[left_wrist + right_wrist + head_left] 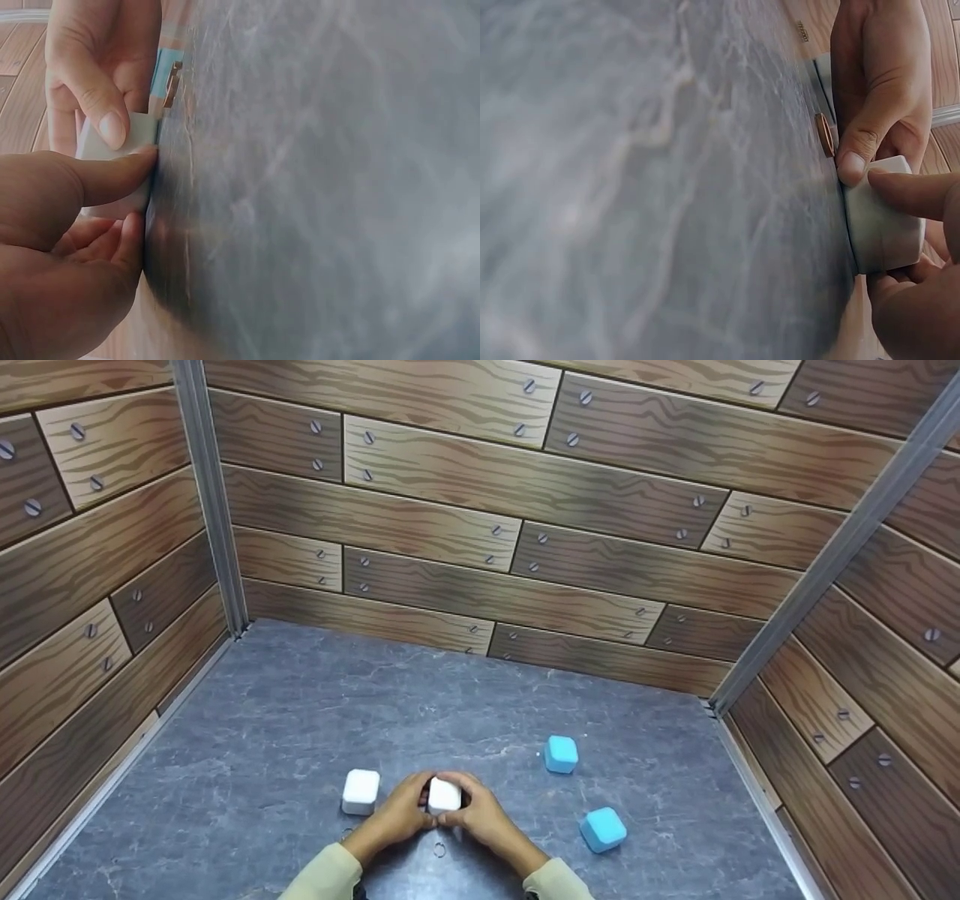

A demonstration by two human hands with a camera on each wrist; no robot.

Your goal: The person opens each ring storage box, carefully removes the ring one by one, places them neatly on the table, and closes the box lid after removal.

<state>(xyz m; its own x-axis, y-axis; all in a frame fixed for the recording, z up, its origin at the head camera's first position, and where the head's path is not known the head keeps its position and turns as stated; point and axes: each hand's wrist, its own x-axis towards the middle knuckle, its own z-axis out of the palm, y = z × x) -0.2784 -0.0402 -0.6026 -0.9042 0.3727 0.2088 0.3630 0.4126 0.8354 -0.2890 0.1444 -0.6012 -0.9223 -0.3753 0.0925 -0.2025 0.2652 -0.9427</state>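
Between both hands a white rounded block (445, 796) sits low on the grey tabletop. My left hand (405, 808) grips it from the left, thumb across its near face and fingers at the side, as the left wrist view shows. From the right, my right hand (482, 811) grips the same block, its thumb (911, 193) pressed on the near face close to the left thumb (864, 142). The block's far side is hidden by the hands in both wrist views. A second white block (361, 792) stands just left of my left hand.
Two light blue blocks, one farther back (561, 755) and one nearer (604, 830), lie to the right. A small thin ring (439, 850) is on the tabletop (337, 690) in front of the hands. Wood-patterned walls (450, 495) rise at the back and both sides.
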